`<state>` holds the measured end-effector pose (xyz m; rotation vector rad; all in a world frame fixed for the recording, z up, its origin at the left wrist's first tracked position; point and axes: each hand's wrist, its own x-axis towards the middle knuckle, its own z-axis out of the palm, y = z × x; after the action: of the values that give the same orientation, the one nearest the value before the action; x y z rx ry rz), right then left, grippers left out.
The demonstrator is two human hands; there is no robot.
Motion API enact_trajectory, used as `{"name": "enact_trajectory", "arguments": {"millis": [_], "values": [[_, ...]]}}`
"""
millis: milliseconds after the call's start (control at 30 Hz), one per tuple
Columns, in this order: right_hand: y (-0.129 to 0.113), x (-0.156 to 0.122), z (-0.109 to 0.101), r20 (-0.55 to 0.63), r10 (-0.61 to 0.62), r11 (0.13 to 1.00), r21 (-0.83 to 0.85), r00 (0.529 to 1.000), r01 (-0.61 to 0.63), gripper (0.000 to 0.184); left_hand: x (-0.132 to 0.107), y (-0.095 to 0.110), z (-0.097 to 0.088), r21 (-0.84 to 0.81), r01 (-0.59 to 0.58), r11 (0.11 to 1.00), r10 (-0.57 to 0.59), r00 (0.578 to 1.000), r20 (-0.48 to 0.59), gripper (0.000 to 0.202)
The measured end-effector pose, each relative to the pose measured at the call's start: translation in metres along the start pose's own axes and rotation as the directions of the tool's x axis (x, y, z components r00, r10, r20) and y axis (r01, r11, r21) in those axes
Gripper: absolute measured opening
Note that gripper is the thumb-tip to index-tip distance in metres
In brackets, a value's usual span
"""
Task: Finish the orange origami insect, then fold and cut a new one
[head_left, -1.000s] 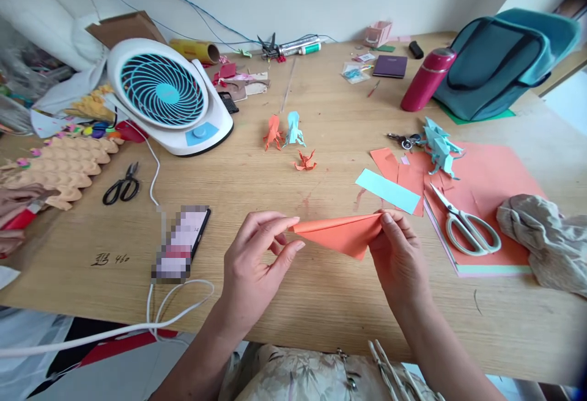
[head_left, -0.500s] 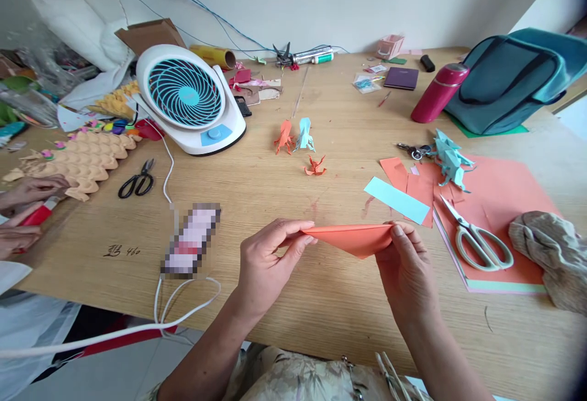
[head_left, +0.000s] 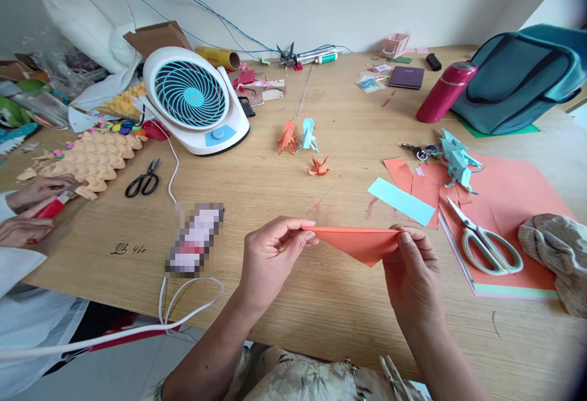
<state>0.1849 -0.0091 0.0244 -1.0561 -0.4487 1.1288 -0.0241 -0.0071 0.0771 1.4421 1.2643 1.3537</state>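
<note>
Paper (head_left: 360,243), folded to a triangle, pinched at both ends by left hand (head_left: 270,254) and right hand (head_left: 413,272), low centre; no figure shaped yet.

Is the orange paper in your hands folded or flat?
Folded: the paper forms a triangle, its straight top edge pinched between left hand and right hand.

We see the fan (head_left: 195,98) far left on the bench (head_left: 321,303), scissors (head_left: 488,243) on the paper stack (head_left: 509,196) at right, the bag (head_left: 518,80) behind.
</note>
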Motion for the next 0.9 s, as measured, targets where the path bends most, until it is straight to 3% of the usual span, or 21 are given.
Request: {"name": "enact_trajectory", "arguments": {"millis": [433, 600, 767, 900], "values": [[-0.001, -0.015, -0.001, 0.018, 0.048, 0.999, -0.011, 0.999, -0.048, 0.022, 0.010, 0.007, -0.007, 0.012, 0.103, 0.995, -0.103, 0.995, 0.006, 0.007], [0.001, -0.027, -0.006, 0.061, 0.105, 0.992, -0.070, 0.993, -0.101, 0.024, 0.022, 0.010, -0.021, 0.233, 0.065, 0.970, -0.084, 0.994, 0.071, 0.009], [0.009, -0.040, -0.018, 0.208, 0.034, 0.931, -0.363, 0.977, 0.045, 0.018, 0.042, 0.000, -0.027, 0.303, 0.089, 0.949, -0.163, 0.960, 0.226, 0.015], [0.017, -0.046, -0.030, 0.341, -0.045, 0.726, -0.635, 0.939, 0.266, 0.008, 0.050, -0.026, -0.017, 0.289, 0.194, 0.937, -0.286, 0.902, 0.323, 0.014]]}}
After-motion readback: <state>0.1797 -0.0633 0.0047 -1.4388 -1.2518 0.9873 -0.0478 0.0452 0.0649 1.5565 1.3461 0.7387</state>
